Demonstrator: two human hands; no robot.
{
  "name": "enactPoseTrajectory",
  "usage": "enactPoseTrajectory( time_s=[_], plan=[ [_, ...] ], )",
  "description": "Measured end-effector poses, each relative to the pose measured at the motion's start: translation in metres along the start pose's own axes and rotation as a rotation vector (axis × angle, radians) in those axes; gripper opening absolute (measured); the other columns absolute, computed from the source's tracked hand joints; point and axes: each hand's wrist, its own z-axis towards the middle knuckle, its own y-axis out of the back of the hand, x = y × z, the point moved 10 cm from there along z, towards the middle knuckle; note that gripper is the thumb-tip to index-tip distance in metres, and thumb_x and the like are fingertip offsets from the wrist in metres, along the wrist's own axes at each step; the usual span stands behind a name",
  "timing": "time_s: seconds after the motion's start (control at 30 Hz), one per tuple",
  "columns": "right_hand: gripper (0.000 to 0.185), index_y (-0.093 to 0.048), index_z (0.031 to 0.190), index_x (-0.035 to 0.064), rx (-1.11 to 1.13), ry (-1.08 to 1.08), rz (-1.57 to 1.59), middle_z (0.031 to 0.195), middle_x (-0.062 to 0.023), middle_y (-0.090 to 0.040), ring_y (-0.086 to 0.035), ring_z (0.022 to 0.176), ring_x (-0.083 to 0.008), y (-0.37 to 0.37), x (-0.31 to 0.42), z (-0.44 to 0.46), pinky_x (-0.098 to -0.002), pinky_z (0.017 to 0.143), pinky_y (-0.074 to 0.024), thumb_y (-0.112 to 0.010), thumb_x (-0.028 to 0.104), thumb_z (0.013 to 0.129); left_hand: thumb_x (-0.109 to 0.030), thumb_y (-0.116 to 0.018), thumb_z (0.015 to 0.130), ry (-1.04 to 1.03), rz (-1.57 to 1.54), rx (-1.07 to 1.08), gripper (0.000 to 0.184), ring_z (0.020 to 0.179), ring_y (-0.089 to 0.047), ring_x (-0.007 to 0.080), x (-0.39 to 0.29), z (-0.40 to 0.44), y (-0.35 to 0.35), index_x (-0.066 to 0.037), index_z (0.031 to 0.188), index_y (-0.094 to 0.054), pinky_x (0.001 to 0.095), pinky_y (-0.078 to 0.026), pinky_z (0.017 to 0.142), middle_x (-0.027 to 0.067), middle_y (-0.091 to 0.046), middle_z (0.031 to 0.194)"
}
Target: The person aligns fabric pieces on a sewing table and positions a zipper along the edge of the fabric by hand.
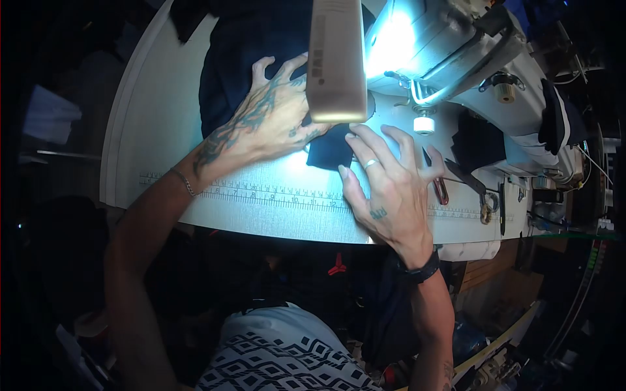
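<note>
Dark navy fabric (228,85) lies over the sewing table, with a smaller flap (328,151) extending toward the ruler strip. My left hand (277,114) rests on the fabric, fingers spread and slightly bent; some fingertips are hidden behind a blurred box-shaped piece (336,65). At the flap's right edge is my right hand (391,179), its fingers apart and bent, with index finger and thumb tips by the cloth. A small red-handled tool (442,191) lies beside its little finger. Above and right stands a sewing machine (450,52) with a bright lamp.
A printed ruler (261,195) runs along the table's front edge. Scissors (479,189) and a thin dark tool (502,208) lie at the right. Dark cloth (481,140) sits under the machine arm. A white tension knob (424,124) projects from the machine.
</note>
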Motion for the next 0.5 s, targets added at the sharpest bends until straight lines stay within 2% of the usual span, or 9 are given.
enactPoseTrajectory(
  time_s=[0.1, 0.13, 0.23, 0.27, 0.3, 0.37, 0.4, 0.5],
  plan=[
    [0.039, -0.078, 0.129, 0.0069, -0.025, 0.008, 0.016, 0.145, -0.0036, -0.070, -0.059, 0.133, -0.0280, -0.002, -0.005, 0.008, -0.0654, 0.114, -0.0219, -0.072, 0.029, 0.097, -0.060, -0.057, 0.105, 0.010, 0.047, -0.018, 0.052, 0.161, -0.034, 0.0418, 0.003, 0.008, 0.007, -0.025, 0.143, -0.067, 0.0649, -0.028, 0.134, 0.0056, -0.052, 0.167],
    [0.038, -0.078, 0.129, 0.0072, -0.041, 0.012, 0.012, 0.144, -0.0038, -0.071, -0.061, 0.131, -0.0264, -0.001, -0.006, 0.010, -0.0645, 0.115, -0.0226, -0.072, 0.028, 0.097, -0.052, -0.062, 0.106, -0.077, 0.051, -0.149, 0.044, 0.154, -0.044, 0.0375, -0.005, 0.006, 0.021, -0.022, 0.137, -0.071, 0.0595, -0.037, 0.129, 0.0048, -0.058, 0.160],
    [0.038, -0.077, 0.130, 0.0078, -0.056, 0.027, 0.032, 0.142, -0.0039, -0.071, -0.060, 0.131, -0.0252, 0.000, -0.007, 0.010, -0.0643, 0.115, -0.0227, -0.072, 0.028, 0.098, -0.036, -0.069, 0.104, -0.258, -0.087, -0.220, 0.030, 0.136, -0.058, 0.0273, -0.030, -0.010, 0.046, -0.017, 0.125, -0.077, 0.0503, -0.046, 0.118, 0.0020, -0.069, 0.142],
    [0.039, -0.077, 0.131, 0.0074, -0.054, 0.027, 0.032, 0.143, -0.0047, -0.071, -0.059, 0.134, -0.0273, 0.000, -0.006, 0.009, -0.0648, 0.115, -0.0228, -0.071, 0.028, 0.098, -0.038, -0.068, 0.105, -0.306, -0.093, -0.152, 0.032, 0.138, -0.058, 0.0268, -0.037, -0.014, 0.045, -0.017, 0.127, -0.077, 0.0498, -0.046, 0.120, 0.0026, -0.069, 0.143],
    [0.039, -0.077, 0.131, 0.0074, -0.056, 0.031, 0.027, 0.143, -0.0047, -0.071, -0.059, 0.134, -0.0273, 0.000, -0.004, 0.006, -0.0648, 0.115, -0.0228, -0.071, 0.028, 0.098, -0.040, -0.066, 0.105, -0.268, -0.077, -0.095, 0.035, 0.142, -0.057, 0.0268, -0.039, -0.020, 0.039, -0.017, 0.129, -0.076, 0.0501, -0.046, 0.123, 0.0033, -0.069, 0.144],
    [0.041, -0.076, 0.130, 0.0069, -0.045, 0.031, -0.015, 0.145, -0.0039, -0.069, -0.055, 0.138, -0.0297, -0.001, 0.002, 0.001, -0.0653, 0.115, -0.0226, -0.071, 0.032, 0.098, -0.042, -0.066, 0.106, -0.246, -0.214, -0.104, 0.038, 0.141, -0.057, 0.0292, -0.034, -0.022, 0.035, -0.014, 0.129, -0.079, 0.0591, -0.034, 0.124, 0.0115, -0.075, 0.134],
    [0.045, -0.076, 0.130, 0.0069, -0.030, 0.026, -0.069, 0.146, -0.0018, -0.067, -0.052, 0.142, -0.0306, 0.000, 0.009, -0.003, -0.0662, 0.114, -0.0222, -0.072, 0.038, 0.098, -0.044, -0.065, 0.106, -0.239, -0.211, -0.093, 0.041, 0.143, -0.056, 0.0301, -0.036, -0.024, 0.038, -0.014, 0.131, -0.079, 0.0582, -0.034, 0.126, 0.0119, -0.074, 0.136],
    [0.049, -0.076, 0.132, 0.0081, -0.010, 0.007, -0.093, 0.146, -0.0002, -0.067, -0.050, 0.144, -0.0287, -0.003, 0.017, -0.016, -0.0668, 0.113, -0.0213, -0.072, 0.042, 0.097, -0.046, -0.063, 0.107, -0.225, -0.223, -0.058, 0.044, 0.146, -0.054, 0.0298, -0.036, -0.025, 0.038, -0.013, 0.133, -0.078, 0.0599, -0.033, 0.127, 0.0119, -0.074, 0.139]
  ],
)
